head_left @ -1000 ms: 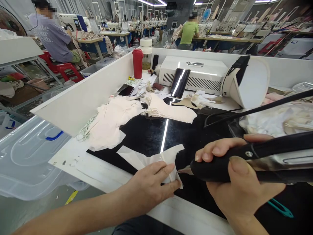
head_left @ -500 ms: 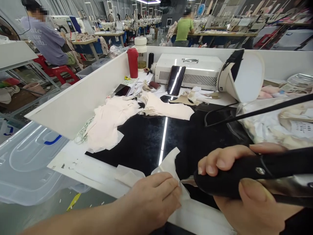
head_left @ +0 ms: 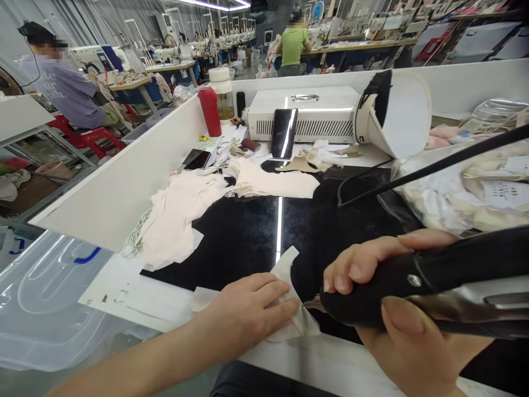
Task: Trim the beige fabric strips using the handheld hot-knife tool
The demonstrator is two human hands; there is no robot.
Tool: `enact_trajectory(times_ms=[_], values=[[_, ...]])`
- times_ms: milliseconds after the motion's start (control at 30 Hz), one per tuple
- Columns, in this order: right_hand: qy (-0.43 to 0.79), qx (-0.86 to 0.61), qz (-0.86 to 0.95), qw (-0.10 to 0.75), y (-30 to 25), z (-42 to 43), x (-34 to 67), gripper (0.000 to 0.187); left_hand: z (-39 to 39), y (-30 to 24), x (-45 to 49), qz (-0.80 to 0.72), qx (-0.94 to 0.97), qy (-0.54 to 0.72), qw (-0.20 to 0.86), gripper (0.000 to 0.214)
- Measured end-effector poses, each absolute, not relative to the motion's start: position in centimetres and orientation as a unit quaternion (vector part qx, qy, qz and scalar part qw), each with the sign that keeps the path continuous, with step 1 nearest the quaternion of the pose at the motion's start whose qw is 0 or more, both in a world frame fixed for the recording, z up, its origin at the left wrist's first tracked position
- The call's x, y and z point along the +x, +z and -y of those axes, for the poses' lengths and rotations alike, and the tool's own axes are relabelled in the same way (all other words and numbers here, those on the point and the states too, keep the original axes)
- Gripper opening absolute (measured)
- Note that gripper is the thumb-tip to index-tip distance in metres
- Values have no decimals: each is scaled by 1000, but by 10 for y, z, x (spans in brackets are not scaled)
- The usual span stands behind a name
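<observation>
My left hand has its fingers together, bent down over a pale fabric piece at the front edge of the black board; its thumb is hidden. My right hand is wrapped round a black-handled tool with a metal strip and a screw along its side. The tool's narrow metal tip lies beside the fabric, close to my left fingertips; I cannot tell whether it touches. Farther back lie a loose heap of pale fabric pieces and a neater stack of pale cut pieces.
A white vented box stands at the back with a dark phone leaning on it. To its right is a white lampshade-like cone. A black rod crosses the right side before a bag of fabric. A red bottle stands back left.
The view has shifted slightly. My left hand lies flatter and farther over the fabric piece, covering more of its middle. My right hand still grips the tool, its tip near the fabric.
</observation>
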State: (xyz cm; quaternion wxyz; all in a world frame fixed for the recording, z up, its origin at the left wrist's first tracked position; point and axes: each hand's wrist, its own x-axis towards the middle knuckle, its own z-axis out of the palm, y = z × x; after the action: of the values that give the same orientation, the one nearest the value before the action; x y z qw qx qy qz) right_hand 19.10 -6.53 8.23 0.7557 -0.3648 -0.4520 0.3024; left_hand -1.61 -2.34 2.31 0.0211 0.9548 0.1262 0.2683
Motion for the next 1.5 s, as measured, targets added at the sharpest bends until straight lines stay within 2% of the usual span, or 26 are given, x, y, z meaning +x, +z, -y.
enact_trajectory(times_ms=[367, 633, 1033, 1300, 1500], values=[[341, -376, 445, 738, 90, 70, 200, 45, 27, 17, -18, -128, 959, 253, -2, 22], [317, -356, 393, 786, 78, 64, 196, 51, 30, 11, -19, -136, 961, 239, -7, 24], [317, -350, 411, 780, 76, 58, 191, 43, 30, 8, -18, -139, 963, 230, -14, 30], [313, -352, 412, 780, 77, 56, 190, 43, 14, 16, -24, -131, 955, 254, 79, 32], [312, -345, 439, 768, 78, 57, 194, 42, -18, 20, -22, -51, 956, 273, 94, 29]])
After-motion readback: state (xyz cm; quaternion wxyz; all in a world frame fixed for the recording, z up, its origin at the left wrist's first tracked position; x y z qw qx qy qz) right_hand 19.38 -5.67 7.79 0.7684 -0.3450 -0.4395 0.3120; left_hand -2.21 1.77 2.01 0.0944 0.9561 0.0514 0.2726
